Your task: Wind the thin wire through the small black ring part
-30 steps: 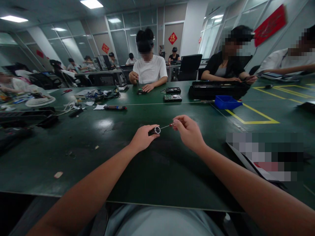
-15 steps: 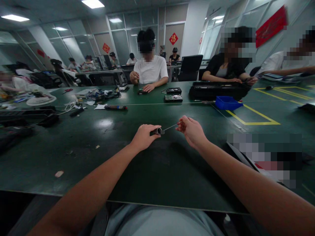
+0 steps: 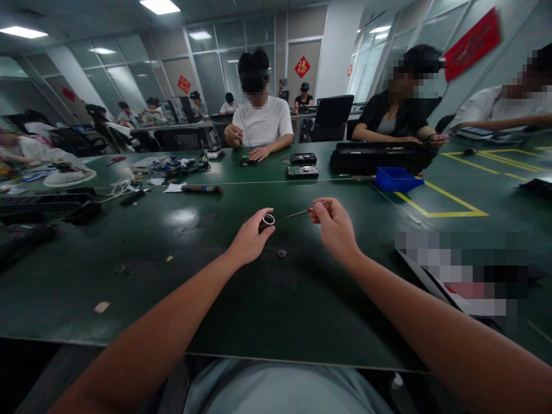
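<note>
My left hand is closed round a short dark cylinder, its open end with a silvery ring tipped up toward me. In my right hand is a thin screwdriver with a reddish handle, pinched between thumb and fingers. The shaft points left at the cylinder, its tip a little apart from it. On the green table, just below and between the hands, lies a small round grey disc. What is inside the cylinder cannot be made out.
A blue tray sits right of centre beyond my right hand. Ahead are hard drives and a dark rod-like tool. Cables and parts crowd the left. Across the table a person in a white shirt works with both hands.
The disc at the cylinder's mouth has come away and now lies on the table. The cylinder has turned its opening upward, and the screwdriver tip has drawn off it.
</note>
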Demonstrator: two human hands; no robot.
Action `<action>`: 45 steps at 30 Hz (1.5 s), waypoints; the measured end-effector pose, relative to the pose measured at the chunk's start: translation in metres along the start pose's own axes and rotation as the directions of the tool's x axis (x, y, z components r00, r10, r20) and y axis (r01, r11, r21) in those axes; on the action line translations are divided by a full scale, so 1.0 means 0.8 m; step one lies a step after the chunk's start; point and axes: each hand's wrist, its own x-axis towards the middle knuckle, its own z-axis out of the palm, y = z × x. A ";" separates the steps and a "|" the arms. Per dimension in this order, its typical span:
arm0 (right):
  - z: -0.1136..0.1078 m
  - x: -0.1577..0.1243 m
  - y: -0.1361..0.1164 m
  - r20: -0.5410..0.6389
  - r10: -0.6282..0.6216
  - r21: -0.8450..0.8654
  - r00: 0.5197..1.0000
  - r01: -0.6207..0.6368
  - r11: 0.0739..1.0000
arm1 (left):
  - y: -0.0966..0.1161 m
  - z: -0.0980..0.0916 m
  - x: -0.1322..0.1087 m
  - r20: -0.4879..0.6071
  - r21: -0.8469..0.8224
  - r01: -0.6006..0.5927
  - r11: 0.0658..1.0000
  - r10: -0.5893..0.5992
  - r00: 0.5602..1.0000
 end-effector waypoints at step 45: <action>-0.002 -0.003 0.002 0.121 -0.078 -0.164 0.990 0.097 0.982 | -0.041 -0.155 0.017 -0.270 -0.720 0.106 0.685 -0.418 0.867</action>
